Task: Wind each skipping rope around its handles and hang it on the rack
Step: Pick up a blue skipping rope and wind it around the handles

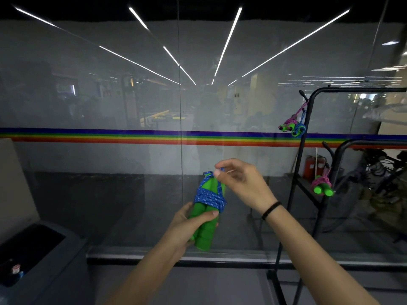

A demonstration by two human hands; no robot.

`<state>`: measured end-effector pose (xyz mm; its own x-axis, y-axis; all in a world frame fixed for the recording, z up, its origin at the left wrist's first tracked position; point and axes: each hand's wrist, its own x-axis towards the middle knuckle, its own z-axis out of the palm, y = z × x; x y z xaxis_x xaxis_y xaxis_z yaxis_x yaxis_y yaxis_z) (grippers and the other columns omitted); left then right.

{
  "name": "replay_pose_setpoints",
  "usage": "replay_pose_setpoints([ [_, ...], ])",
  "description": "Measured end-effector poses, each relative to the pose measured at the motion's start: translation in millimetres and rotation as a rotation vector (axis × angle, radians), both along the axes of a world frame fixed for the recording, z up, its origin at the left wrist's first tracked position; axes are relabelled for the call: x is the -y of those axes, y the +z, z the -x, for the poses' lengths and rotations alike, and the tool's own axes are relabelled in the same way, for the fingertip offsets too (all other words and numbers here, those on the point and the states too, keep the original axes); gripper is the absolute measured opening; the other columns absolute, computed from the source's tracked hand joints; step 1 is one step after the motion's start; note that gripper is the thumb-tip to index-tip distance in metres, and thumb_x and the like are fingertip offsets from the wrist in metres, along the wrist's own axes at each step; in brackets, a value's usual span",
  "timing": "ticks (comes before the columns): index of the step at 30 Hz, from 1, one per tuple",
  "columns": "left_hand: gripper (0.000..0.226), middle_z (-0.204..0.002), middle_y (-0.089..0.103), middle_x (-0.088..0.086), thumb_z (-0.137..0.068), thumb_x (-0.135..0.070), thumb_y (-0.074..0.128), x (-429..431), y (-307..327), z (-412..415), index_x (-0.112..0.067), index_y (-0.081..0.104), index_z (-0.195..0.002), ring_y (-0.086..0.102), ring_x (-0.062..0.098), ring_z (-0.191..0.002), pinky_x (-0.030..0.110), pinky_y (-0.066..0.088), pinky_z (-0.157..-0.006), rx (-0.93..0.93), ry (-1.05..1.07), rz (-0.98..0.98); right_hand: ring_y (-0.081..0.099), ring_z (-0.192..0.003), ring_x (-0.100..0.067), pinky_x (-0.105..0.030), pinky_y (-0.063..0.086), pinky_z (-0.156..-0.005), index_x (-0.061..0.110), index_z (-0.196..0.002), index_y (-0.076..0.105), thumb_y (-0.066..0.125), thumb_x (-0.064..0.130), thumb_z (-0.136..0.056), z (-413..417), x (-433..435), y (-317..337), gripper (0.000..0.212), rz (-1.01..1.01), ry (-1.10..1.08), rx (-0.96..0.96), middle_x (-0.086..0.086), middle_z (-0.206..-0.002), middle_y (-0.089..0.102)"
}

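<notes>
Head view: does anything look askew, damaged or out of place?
Nothing stands out. The blue rope sits wound round the green handles in the left hand, the right hand pinches its loose end, and the finished bundles hang on the rack.

I see green handles (203,225), blue flecked rope (209,198), a black rack (308,137), a rainbow stripe (132,136), and my black wristband (271,210).

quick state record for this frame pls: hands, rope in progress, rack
left hand: grips the paired green handles at their lower half
right hand: pinches the rope end above the handle tops
blue rope: wound around the upper handles, not yet hung
rack: black, to the right
upper hook: pink bundle, blue bundle
lower hook: lower pink bundle
</notes>
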<state>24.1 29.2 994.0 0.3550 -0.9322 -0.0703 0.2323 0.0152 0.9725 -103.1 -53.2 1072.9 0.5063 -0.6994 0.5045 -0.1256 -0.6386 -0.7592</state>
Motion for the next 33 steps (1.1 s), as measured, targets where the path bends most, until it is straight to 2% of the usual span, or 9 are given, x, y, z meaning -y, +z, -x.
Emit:
replay_pose_setpoints([
  [3, 0.059, -0.084, 0.072, 0.002, -0.058, -0.015, 0.086, 1, -4, 1, -0.010, 0.060, -0.110, 0.067, 0.013, -0.069, 0.024, 0.052, -0.058, 0.055, -0.018, -0.026, 0.056, -0.063, -0.008, -0.019, 0.049, -0.065, 0.023, -0.090, 0.063, 0.072, 0.009, -0.076, -2, -5, -7, 0.022, -0.054, 0.042, -0.023, 0.006, -0.069, 0.056],
  [5, 0.057, -0.077, 0.072, -0.006, -0.055, -0.014, 0.088, 1, -5, 4, -0.010, 0.060, -0.104, 0.067, 0.007, -0.066, 0.022, 0.054, -0.059, 0.179, 0.005, -0.032, 0.054, -0.059, -0.006, -0.017, 0.049, -0.062, 0.021, -0.089, 0.063, 0.073, 0.003, -0.074, -5, -7, -10, 0.025, -0.050, 0.006, -0.004, 0.007, -0.063, 0.054],
  [8, 0.068, -0.092, 0.068, -0.010, -0.048, -0.026, 0.089, 5, -6, 5, -0.018, 0.053, -0.105, 0.066, 0.006, -0.083, 0.027, 0.055, -0.077, 0.456, 0.093, -0.033, 0.054, -0.056, -0.003, -0.013, 0.050, -0.061, 0.017, -0.087, 0.066, 0.077, 0.006, -0.070, -9, -10, -11, 0.022, -0.082, -0.031, 0.026, 0.006, -0.061, 0.058],
  [11, 0.042, -0.090, 0.063, -0.006, -0.066, -0.022, 0.075, 9, -4, 9, -0.025, 0.050, -0.100, 0.062, 0.012, -0.083, 0.029, 0.051, -0.073, 0.619, 0.087, -0.046, 0.059, -0.061, -0.006, -0.017, 0.050, -0.061, 0.020, -0.073, 0.068, 0.080, 0.012, -0.067, -11, -14, -10, 0.017, -0.128, -0.031, 0.075, 0.001, -0.068, 0.067],
  [15, 0.014, -0.067, 0.059, -0.004, -0.072, -0.025, 0.064, 7, -3, 8, -0.016, 0.060, -0.082, 0.053, 0.012, -0.061, 0.022, 0.041, -0.055, 0.471, -0.058, -0.086, 0.061, -0.062, -0.010, -0.019, 0.051, -0.060, 0.020, -0.066, 0.068, 0.080, 0.007, -0.066, -9, -17, -2, 0.017, -0.149, 0.005, 0.160, 0.000, -0.066, 0.068],
  [20, 0.020, -0.062, 0.065, 0.002, -0.066, -0.023, 0.059, -3, -14, 0, -0.007, 0.064, -0.077, 0.050, 0.011, -0.044, 0.019, 0.039, -0.044, 0.245, -0.231, -0.164, 0.063, -0.062, -0.014, -0.022, 0.055, -0.062, 0.018, -0.065, 0.068, 0.079, 0.004, -0.065, -1, -20, 8, 0.018, -0.138, 0.015, 0.217, -0.003, -0.066, 0.069],
  [24, 0.012, -0.066, 0.066, 0.005, -0.074, -0.015, 0.059, -2, -20, 0, -0.005, 0.062, -0.081, 0.050, 0.011, -0.044, 0.019, 0.039, -0.044, 0.250, -0.256, -0.213, 0.063, -0.061, -0.013, -0.020, 0.054, -0.062, 0.017, -0.064, 0.068, 0.079, 0.002, -0.065, -4, -23, 6, 0.018, -0.137, 0.015, 0.249, -0.003, -0.066, 0.069],
  [29, 0.030, -0.070, 0.071, 0.005, -0.059, -0.025, 0.063, -2, -25, -3, -0.009, 0.063, -0.085, 0.053, 0.013, -0.051, 0.024, 0.040, -0.053, 0.312, -0.235, -0.261, 0.064, -0.065, -0.017, -0.019, 0.054, -0.062, 0.011, -0.070, 0.070, 0.078, 0.001, -0.066, -9, -25, 0, 0.014, -0.138, 0.066, 0.234, -0.011, -0.071, 0.070],
  [33, 0.046, -0.087, 0.075, 0.009, -0.048, -0.026, 0.072, 0, -30, -6, -0.012, 0.064, -0.091, 0.065, 0.020, -0.066, 0.025, 0.047, -0.060, 0.247, -0.245, -0.246, 0.063, -0.059, -0.008, -0.014, 0.051, -0.059, 0.018, -0.072, 0.070, 0.077, 0.003, -0.068, -14, -26, -7, 0.017, -0.133, 0.093, 0.142, -0.008, -0.073, 0.070],
])
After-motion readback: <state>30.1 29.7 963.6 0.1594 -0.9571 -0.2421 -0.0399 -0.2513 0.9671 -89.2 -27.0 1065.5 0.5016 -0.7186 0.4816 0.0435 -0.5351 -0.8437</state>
